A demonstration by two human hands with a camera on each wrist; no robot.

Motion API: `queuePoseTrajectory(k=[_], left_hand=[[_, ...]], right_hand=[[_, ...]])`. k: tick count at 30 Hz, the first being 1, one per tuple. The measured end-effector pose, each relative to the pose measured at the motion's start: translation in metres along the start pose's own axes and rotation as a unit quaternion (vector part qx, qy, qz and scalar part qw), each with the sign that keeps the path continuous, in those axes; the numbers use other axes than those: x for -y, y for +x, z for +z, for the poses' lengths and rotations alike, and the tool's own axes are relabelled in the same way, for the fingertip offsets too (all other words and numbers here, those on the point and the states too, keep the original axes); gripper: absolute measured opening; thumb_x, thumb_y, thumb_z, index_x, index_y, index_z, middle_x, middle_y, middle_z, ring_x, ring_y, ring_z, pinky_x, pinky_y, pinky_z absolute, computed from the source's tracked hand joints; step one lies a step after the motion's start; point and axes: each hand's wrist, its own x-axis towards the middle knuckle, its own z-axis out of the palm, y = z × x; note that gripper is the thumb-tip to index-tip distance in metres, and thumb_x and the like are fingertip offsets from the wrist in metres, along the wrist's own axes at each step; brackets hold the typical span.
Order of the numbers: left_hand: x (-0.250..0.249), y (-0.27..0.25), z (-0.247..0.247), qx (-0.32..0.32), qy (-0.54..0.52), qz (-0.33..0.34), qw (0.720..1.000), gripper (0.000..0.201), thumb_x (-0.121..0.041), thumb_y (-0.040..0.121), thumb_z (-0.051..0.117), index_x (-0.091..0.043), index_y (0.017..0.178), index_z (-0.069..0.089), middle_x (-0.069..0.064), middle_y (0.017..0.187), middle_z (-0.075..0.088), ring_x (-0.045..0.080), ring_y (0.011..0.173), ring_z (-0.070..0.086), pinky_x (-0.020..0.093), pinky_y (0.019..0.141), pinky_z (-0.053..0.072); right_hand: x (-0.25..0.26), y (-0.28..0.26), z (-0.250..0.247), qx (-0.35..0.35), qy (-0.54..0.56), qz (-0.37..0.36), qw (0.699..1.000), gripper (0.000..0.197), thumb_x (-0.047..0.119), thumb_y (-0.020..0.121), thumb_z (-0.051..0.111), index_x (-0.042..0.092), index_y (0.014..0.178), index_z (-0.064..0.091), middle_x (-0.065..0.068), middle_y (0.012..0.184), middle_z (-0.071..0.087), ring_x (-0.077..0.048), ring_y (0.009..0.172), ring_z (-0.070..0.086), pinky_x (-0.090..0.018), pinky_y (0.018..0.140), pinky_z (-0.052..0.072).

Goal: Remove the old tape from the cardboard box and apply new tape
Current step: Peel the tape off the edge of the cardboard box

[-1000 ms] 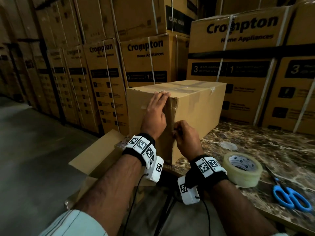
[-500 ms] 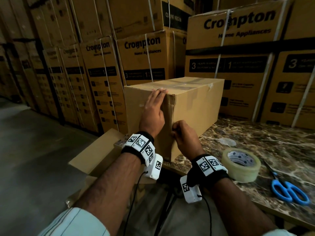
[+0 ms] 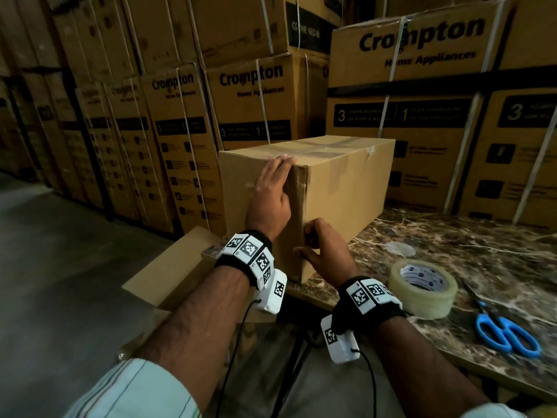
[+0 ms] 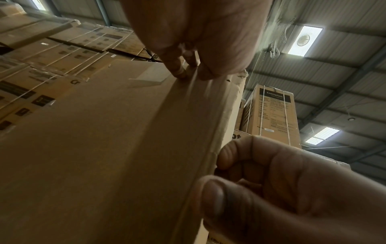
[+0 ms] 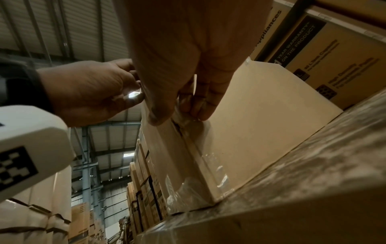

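Cardboard box (image 3: 346, 182): stood on the marble surface (image 3: 470, 245), its near vertical corner turned toward the wearer; all places below are given relative to this corner.
Change: almost none across the last second; the left hand is still laid flat and the right hand is found slightly lower on the corner; peeling is judged barely begun.
Left hand (image 3: 268, 200): fingers straight, pressed against the face left of the corner, tips at the top edge; nothing gripped.
Right hand (image 3: 324, 251): fingers (image 5: 196, 105) curled and pinched on the old tape (image 5: 183, 122) at the lower corner.
Tape roll (image 3: 422, 288): right of the corner, untouched; new tape judged not yet applied.
Scissors (image 3: 506, 333): further right.
Hidden: how much tape is lifted cannot be told; the clear film is hard to trace; the box's far faces are unseen.
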Motion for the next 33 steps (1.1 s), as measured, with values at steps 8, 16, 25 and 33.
queuePoseTrajectory(k=[8, 16, 25, 33], left_hand=[[0.001, 0.000, 0.001, 0.006, 0.000, 0.002, 1.000, 0.072, 0.012, 0.083, 0.039, -0.019, 0.147, 0.034, 0.003, 0.154, 0.033, 0.021, 0.146, 0.021, 0.037, 0.119, 0.020], [0.000, 0.001, 0.001, 0.003, 0.007, 0.000, 1.000, 0.072, 0.012, 0.082, 0.039, -0.019, 0.147, 0.035, 0.002, 0.154, 0.033, 0.020, 0.146, 0.020, 0.028, 0.117, 0.011], [0.002, 0.001, 0.002, 0.004, 0.002, -0.002, 1.000, 0.072, 0.012, 0.081, 0.040, -0.018, 0.146, 0.036, 0.003, 0.154, 0.034, 0.021, 0.146, 0.022, 0.035, 0.119, 0.018], [-0.001, 0.000, 0.002, -0.005, 0.000, 0.001, 1.000, 0.071, 0.011, 0.080, 0.040, -0.017, 0.145, 0.038, 0.005, 0.152, 0.037, 0.021, 0.145, 0.025, 0.035, 0.118, 0.019]], right_hand=[[0.001, -0.005, 0.005, 0.000, -0.008, -0.003, 1.000, 0.024, -0.003, 0.078, 0.058, 0.013, 0.094, 0.048, 0.002, 0.087, 0.052, -0.021, 0.076, 0.048, -0.035, 0.067, 0.044], [0.002, -0.010, 0.008, 0.006, -0.010, 0.004, 1.000, 0.041, -0.001, 0.072, 0.068, 0.017, 0.101, 0.045, 0.003, 0.096, 0.050, -0.019, 0.083, 0.047, -0.041, 0.073, 0.048], [0.007, 0.005, 0.003, -0.005, 0.005, 0.056, 0.998, 0.032, -0.005, 0.070, 0.063, 0.014, 0.087, 0.044, -0.002, 0.085, 0.057, -0.023, 0.071, 0.049, -0.038, 0.062, 0.044], [0.024, 0.038, -0.027, -0.043, -0.013, 0.047, 0.998, 0.032, 0.009, 0.071, 0.076, 0.016, 0.087, 0.049, 0.001, 0.080, 0.061, -0.021, 0.070, 0.054, -0.030, 0.063, 0.043]])
